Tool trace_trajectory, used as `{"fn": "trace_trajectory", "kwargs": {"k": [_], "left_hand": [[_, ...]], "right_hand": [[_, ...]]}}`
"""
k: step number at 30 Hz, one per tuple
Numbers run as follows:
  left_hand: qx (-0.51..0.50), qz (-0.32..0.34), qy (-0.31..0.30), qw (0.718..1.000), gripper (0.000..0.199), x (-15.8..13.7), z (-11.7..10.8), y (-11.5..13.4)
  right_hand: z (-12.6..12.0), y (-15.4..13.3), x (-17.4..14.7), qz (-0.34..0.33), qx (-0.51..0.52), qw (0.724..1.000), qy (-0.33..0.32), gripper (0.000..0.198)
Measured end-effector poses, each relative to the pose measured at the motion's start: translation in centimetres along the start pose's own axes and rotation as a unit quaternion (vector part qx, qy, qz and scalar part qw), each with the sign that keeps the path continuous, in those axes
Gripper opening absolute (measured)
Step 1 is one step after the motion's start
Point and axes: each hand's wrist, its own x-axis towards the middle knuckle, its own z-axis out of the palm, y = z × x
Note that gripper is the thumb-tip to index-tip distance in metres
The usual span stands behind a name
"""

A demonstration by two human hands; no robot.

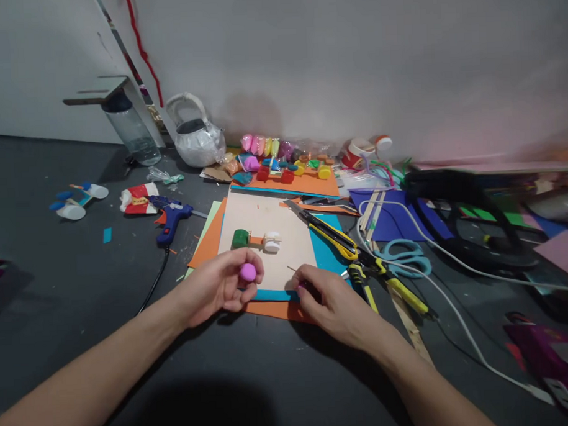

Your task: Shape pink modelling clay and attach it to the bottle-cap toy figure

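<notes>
Between the thumb and fingers of my left hand is a purple clay disc, its round face turned toward me. My right hand is closed on a thin stick whose tip points left toward the disc; its fingers hide the rest. The two hands are apart, over the lower edge of a cream paper sheet. Just beyond them on that sheet lies a small model with green and white clay wheels. Blue and orange sheets show under the cream one.
A yellow box cutter, pliers and light-blue scissors lie to the right, with a white cable curving past. Left are a blue glue gun and another wheeled model. Bagged clay and a foil-like kettle stand behind.
</notes>
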Motion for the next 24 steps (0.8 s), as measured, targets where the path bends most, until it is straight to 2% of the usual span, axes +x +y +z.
{"fn": "trace_trajectory", "kwargs": {"k": [1, 3, 4, 5, 6, 8, 11, 12, 14, 16, 18, 21, 24], "left_hand": [[0.006, 0.005, 0.014, 1.000, 0.022, -0.4, -0.4, -0.1], [0.121, 0.028, 0.060, 0.990, 0.031, -1.3, -1.2, -0.5], [0.218, 0.046, 0.087, 0.971, 0.032, -1.8, -1.5, -0.7], [0.326, 0.068, 0.108, 0.937, 0.029, -2.2, -1.8, -1.1], [0.434, 0.091, 0.119, 0.888, 0.024, -2.6, -2.1, -1.4], [0.609, 0.147, 0.115, 0.771, 0.013, -3.1, -2.7, -2.2], [0.763, 0.225, 0.098, 0.598, 0.012, -3.1, -3.5, -3.4], [0.792, 0.243, 0.093, 0.553, 0.014, -3.1, -3.7, -3.7], [0.825, 0.269, 0.084, 0.490, 0.020, -2.9, -4.1, -4.1], [0.837, 0.286, 0.079, 0.459, 0.021, -3.0, -4.3, -4.1], [0.841, 0.294, 0.073, 0.448, 0.019, -3.2, -4.5, -4.0], [0.844, 0.297, 0.057, 0.443, 0.019, -3.8, -4.9, -3.5], [0.841, 0.295, 0.049, 0.450, 0.021, -4.4, -5.6, -3.2]], "right_hand": [[0.2, -0.1, 0.0, -0.011, 0.001, 1.000, -0.002, 0.019], [0.5, -0.1, 0.1, -0.029, -0.003, 1.000, -0.004, 0.021], [0.6, -0.2, 0.1, -0.034, -0.009, 0.999, -0.003, 0.021], [0.7, -0.2, 0.1, -0.035, -0.019, 0.999, 0.000, 0.021], [0.8, -0.2, 0.2, -0.033, -0.032, 0.999, 0.005, 0.022], [1.2, -0.1, 0.4, -0.025, -0.067, 0.997, 0.020, 0.028], [1.6, 0.1, 0.6, -0.032, -0.124, 0.992, 0.019, 0.030], [1.7, 0.2, 0.7, -0.043, -0.141, 0.989, 0.009, 0.025], [1.8, 0.4, 0.6, -0.071, -0.170, 0.983, -0.017, 0.013], [1.9, 0.4, 0.6, -0.094, -0.198, 0.975, -0.036, 0.010], [2.1, 0.2, 0.5, -0.110, -0.221, 0.968, -0.047, 0.010], [2.4, -0.1, 0.6, -0.133, -0.235, 0.961, -0.057, 0.011], [2.0, 0.2, 0.8, -0.137, -0.243, 0.959, -0.046, 0.018]]}}
